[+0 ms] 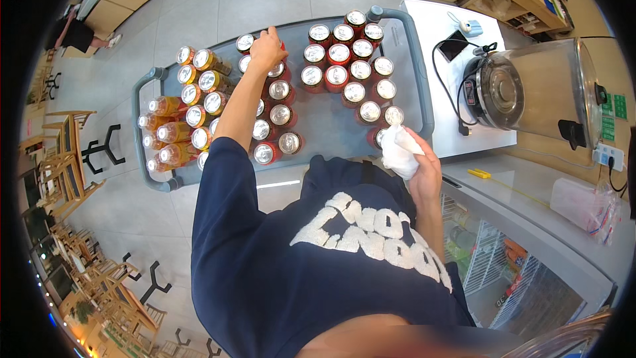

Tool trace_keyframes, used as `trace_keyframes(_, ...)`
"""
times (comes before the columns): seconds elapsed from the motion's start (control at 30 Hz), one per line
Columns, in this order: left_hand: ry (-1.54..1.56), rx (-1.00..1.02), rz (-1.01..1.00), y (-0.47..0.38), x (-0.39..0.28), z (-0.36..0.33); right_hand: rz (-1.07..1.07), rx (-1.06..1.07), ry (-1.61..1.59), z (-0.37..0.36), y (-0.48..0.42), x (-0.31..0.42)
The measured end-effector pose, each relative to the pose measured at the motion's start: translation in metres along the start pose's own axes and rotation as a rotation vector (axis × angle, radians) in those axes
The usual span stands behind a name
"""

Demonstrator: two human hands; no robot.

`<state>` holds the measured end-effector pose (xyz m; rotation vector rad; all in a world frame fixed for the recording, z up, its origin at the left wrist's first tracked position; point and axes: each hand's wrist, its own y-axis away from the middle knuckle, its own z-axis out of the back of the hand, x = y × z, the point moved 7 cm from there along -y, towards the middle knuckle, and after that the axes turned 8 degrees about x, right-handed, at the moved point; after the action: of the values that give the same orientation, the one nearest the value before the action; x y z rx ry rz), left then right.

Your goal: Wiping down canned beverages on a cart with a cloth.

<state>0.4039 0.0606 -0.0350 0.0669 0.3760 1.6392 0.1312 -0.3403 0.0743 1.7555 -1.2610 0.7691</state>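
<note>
My left hand [267,50] reaches to the far side of a grey cart [325,132], its fingers and thumb around the top of a red drink can [282,45] that it mostly hides. More red cans [280,115] stand upright below and beside that hand. A second group of red cans [339,53] stands on the cart's right half. In my right hand [426,171] is a crumpled white cloth or tissue [399,153], held close to the nearest cans of that group. Yellow-orange cans [214,103] and clear-capped orange bottles [174,132] fill the cart's left end, partly behind my left arm.
Right of the cart, a white table [459,141] bears a phone [452,45], a black cable and a large clear dispenser [541,89]. A glass-fronted fridge [521,258] is near my right side. Wooden chairs [74,159] stand at left; another person [79,35] is far off.
</note>
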Motion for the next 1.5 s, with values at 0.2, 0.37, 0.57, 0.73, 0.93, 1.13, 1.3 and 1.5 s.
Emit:
trace_keyframes(0.2, 0.002, -0.281, -0.235, 0.082, -0.069, 0.043, -0.040, 0.017, -0.028, -0.005, -0.006, 0.002)
trace_keyframes(0.37, -0.148, -0.241, -0.227, 0.135, -0.104, -0.011, -0.019, 0.085, -0.053, -0.006, -0.012, -0.001)
trace_keyframes(0.57, -0.002, -0.246, -0.156, 0.130, -0.100, -0.018, -0.082, 0.068, 0.021, -0.018, -0.018, 0.000)
trace_keyframes(0.73, 0.531, -0.190, -0.187, 0.182, -0.088, 0.039, -0.096, 0.057, -0.010, -0.018, -0.026, 0.001)
trace_keyframes(0.93, 2.232, 0.102, -0.071, 0.216, -0.090, -0.005, -0.115, -0.028, 0.017, -0.055, -0.062, 0.012)
trace_keyframes(1.13, 2.843, 0.367, 0.015, 0.233, -0.130, -0.022, 0.080, 0.320, 0.543, -0.152, -0.117, 0.019)
trace_keyframes(1.3, 2.676, 0.271, 0.114, 0.232, -0.122, -0.009, 0.494, 0.567, 1.530, -0.209, -0.105, -0.016)
trace_keyframes(1.5, 2.598, 0.399, 0.073, 0.225, -0.111, -0.052, 0.184, 0.949, 1.319, -0.178, -0.042, 0.008)
